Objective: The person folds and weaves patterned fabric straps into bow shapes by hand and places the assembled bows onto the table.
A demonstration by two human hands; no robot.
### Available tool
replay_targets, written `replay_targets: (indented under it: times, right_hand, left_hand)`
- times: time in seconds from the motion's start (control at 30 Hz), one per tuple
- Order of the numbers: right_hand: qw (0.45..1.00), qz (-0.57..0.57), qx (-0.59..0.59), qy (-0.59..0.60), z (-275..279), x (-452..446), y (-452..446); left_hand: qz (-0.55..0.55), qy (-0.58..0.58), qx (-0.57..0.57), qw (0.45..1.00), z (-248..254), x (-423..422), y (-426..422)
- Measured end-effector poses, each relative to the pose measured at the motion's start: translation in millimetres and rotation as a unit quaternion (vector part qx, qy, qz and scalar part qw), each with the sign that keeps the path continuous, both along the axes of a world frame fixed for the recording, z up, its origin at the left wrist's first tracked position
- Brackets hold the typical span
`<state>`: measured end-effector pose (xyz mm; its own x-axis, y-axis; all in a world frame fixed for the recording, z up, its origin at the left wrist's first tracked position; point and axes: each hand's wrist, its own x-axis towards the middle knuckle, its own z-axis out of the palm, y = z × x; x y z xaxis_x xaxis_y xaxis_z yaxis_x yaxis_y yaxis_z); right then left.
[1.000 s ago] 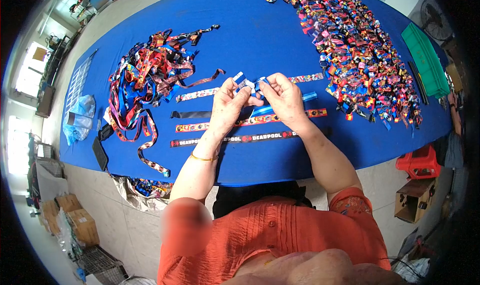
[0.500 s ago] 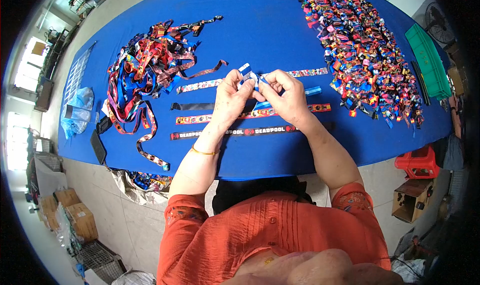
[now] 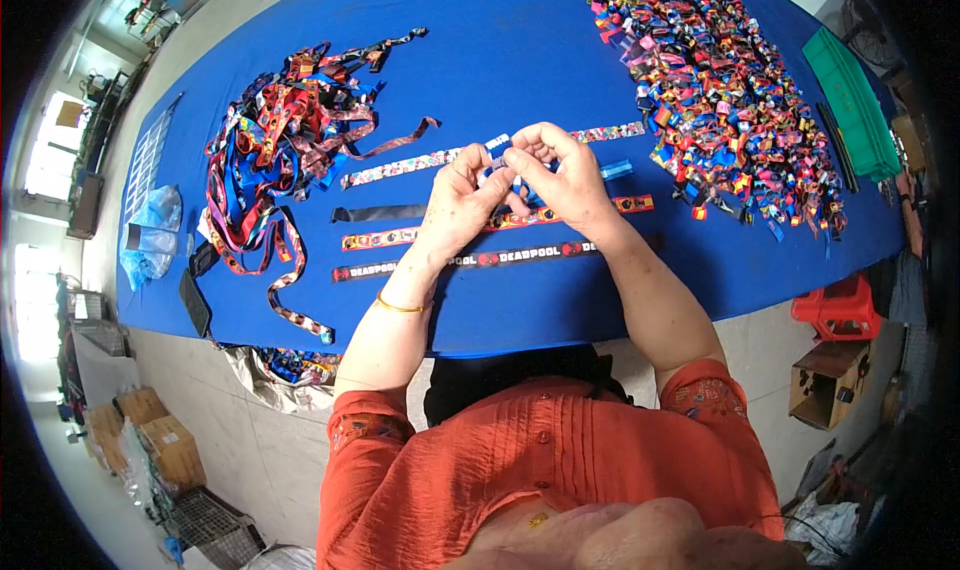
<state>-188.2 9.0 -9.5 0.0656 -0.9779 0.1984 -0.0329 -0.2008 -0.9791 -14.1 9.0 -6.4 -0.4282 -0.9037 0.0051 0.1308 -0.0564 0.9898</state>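
Note:
Over the middle of the table, my left hand (image 3: pixel 457 208) and my right hand (image 3: pixel 566 188) pinch a blue-and-white printed strap (image 3: pixel 497 145) between them, close together. Its folded part is mostly covered by my fingers. Below the hands several straps lie in rows: a white multicoloured strap (image 3: pixel 395 167), a black strap (image 3: pixel 380 213), a blue strap (image 3: pixel 618 170), a red-and-yellow strap (image 3: pixel 378 239) and a black Deadpool strap (image 3: pixel 530 254). My forearms and hands hide parts of these rows.
A tangled heap of straps (image 3: pixel 270 135) lies on the left of the blue table (image 3: pixel 480 315). Small folded straps form a long pile (image 3: pixel 715 100) on the right, beside a green crate (image 3: pixel 850 100). A red stool (image 3: pixel 836 310) stands by the right edge.
The fingers of both hands have shifted on the blue-and-white strap, my right fingertips now higher. The whole view has moved slightly, so the table appears further left.

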Motion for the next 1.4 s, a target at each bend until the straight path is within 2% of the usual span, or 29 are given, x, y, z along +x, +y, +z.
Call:
replay_targets:
  times: [0.3, 0.4, 0.6, 0.7, 0.8, 0.9, 1.1, 1.3, 1.4]
  right_hand:
    - [1.0, -0.008, -0.008, 0.004, -7.6, 1.8, -0.8]
    - [0.997, -0.032, -0.064, 0.039, -12.0, 2.3, -3.9]
    - [0.998, 0.006, 0.029, -0.055, -8.8, 1.3, -2.0]
    - [0.99, 0.04, 0.041, -0.126, -17.5, 0.3, -6.9]
    - [0.991, 0.024, 0.02, -0.132, -22.3, -2.0, -14.0]
    - [0.994, 0.011, 0.012, -0.104, -14.2, -9.2, -14.1]
    - [0.996, 0.011, 0.005, 0.088, -0.7, -9.7, -5.5]
    - [0.992, 0.008, 0.011, 0.126, 7.1, -8.3, -2.5]
    - [0.995, 0.008, 0.022, 0.101, 2.6, -7.4, -3.4]
  left_hand:
    - [0.001, 0.001, 0.025, 1.0, 2.2, -1.7, 0.7]
    - [-0.002, -0.003, 0.031, 1.0, 0.8, -1.3, 1.6]
    - [-0.002, 0.001, 0.024, 1.0, -1.4, -1.3, 1.3]
    - [0.007, 0.002, 0.019, 1.0, 3.5, -2.9, 2.8]
    - [0.008, 0.013, 0.024, 1.0, -0.2, -1.1, 1.0]
    - [0.025, 0.028, 0.03, 0.999, -1.4, 0.5, -0.3]
    - [0.043, 0.015, 0.008, 0.999, -2.6, 3.0, -3.9]
    - [0.042, 0.008, -0.017, 0.999, -4.1, 2.5, -4.4]
    - [0.043, 0.021, -0.006, 0.999, -1.4, 0.3, -2.8]
